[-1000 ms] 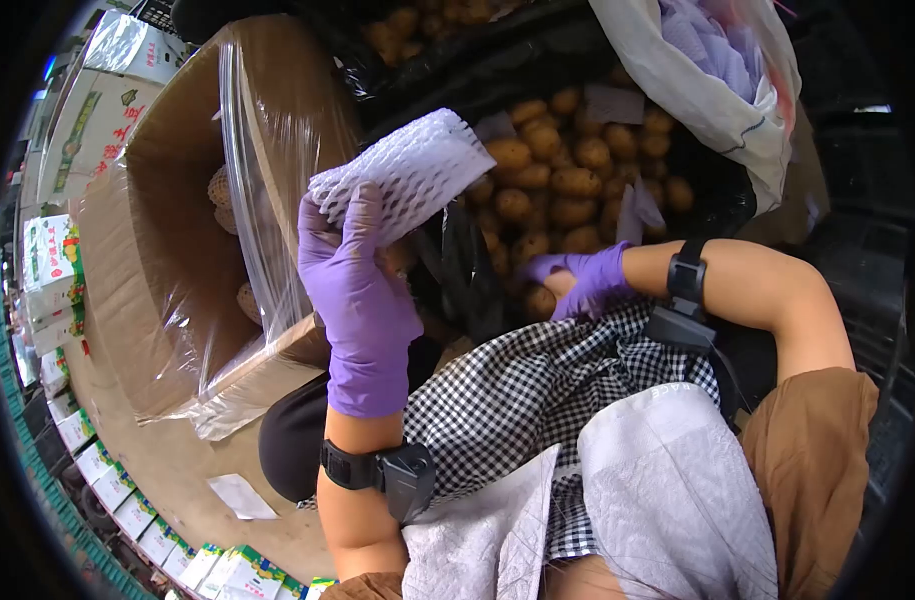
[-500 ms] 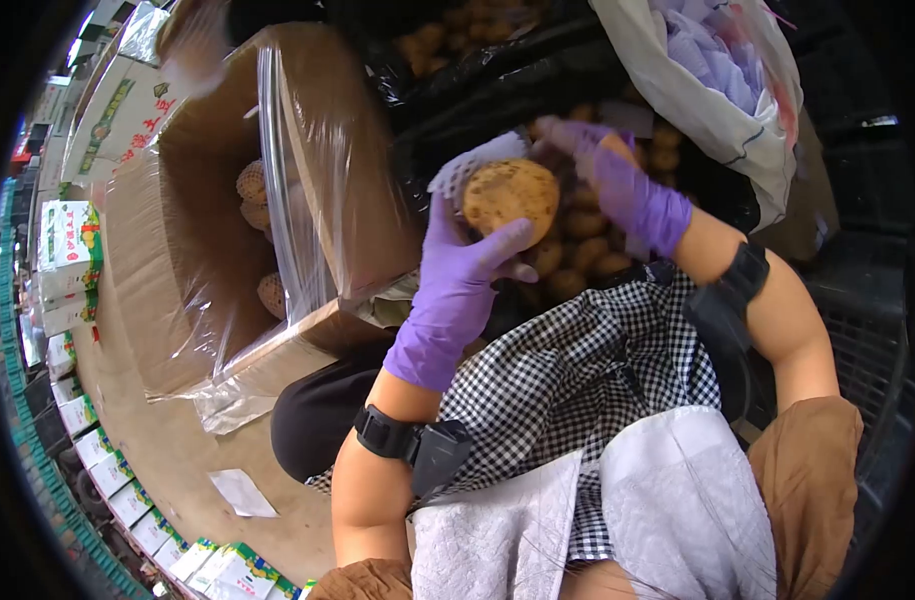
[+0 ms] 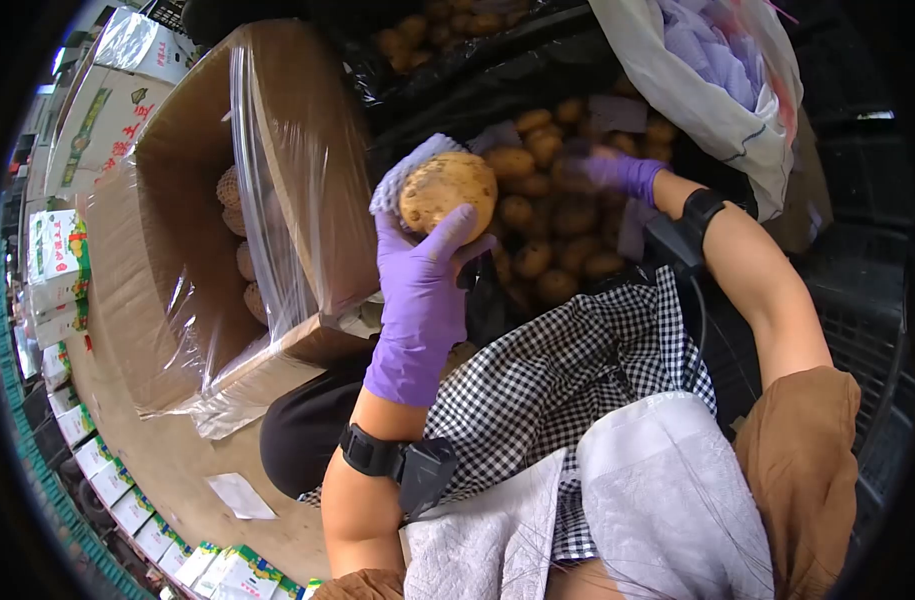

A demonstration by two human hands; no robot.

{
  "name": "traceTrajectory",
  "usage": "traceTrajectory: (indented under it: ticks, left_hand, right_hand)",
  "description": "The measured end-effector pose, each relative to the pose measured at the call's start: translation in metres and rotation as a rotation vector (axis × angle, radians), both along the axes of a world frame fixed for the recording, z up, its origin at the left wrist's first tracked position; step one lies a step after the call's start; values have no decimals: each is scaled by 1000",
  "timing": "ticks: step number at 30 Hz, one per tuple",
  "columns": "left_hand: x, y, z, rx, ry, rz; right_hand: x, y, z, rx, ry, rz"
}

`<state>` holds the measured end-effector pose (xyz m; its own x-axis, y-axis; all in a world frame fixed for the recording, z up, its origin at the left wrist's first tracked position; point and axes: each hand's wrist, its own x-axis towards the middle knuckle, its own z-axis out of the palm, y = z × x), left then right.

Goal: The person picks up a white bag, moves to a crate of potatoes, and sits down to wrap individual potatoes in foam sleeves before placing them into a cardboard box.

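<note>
My left hand (image 3: 419, 290), in a purple glove, is closed round a large spotted potato (image 3: 445, 192). A pale foam net sleeve (image 3: 395, 176) lies behind the potato's upper left side, against the same hand. My right hand (image 3: 617, 172), also gloved in purple, is over a heap of loose potatoes (image 3: 537, 258) in a black-lined container. Motion smears its fingers, so I cannot see whether they hold anything. A few pale foam sleeves (image 3: 617, 114) lie among the loose potatoes.
To the left, an open cardboard box (image 3: 182, 330) with clear plastic film holds several potatoes in foam nets (image 3: 229, 187). A white sack (image 3: 667, 85) of foam sleeves hangs at upper right. More potatoes (image 3: 407, 38) lie at the top. Printed cartons (image 3: 57, 245) line the left.
My left hand has moved left with the potato and foam sleeve. My right hand has moved away from them, rightward and slightly down, over the heap. A blurred shape above the box is gone.
</note>
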<state>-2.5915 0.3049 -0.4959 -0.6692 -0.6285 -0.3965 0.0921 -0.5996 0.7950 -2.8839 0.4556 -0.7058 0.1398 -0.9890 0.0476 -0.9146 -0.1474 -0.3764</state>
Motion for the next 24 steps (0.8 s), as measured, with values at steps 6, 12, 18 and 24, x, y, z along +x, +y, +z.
traceTrajectory:
  ticks: [6,12,18,24]
  left_hand:
    - [-2,-4,1,-32,-28,70]
    - [-7,1,-3,-184,-14,13]
    - [-1,-4,-13,-252,125,146]
    - [-4,13,-12,-8,37,52]
  right_hand:
    - [61,-54,52,220,-409,-458]
    - [119,-77,77,307,-71,-761]
    - [93,-70,149,506,-1510,-829]
    - [115,-35,231,409,-2025,-763]
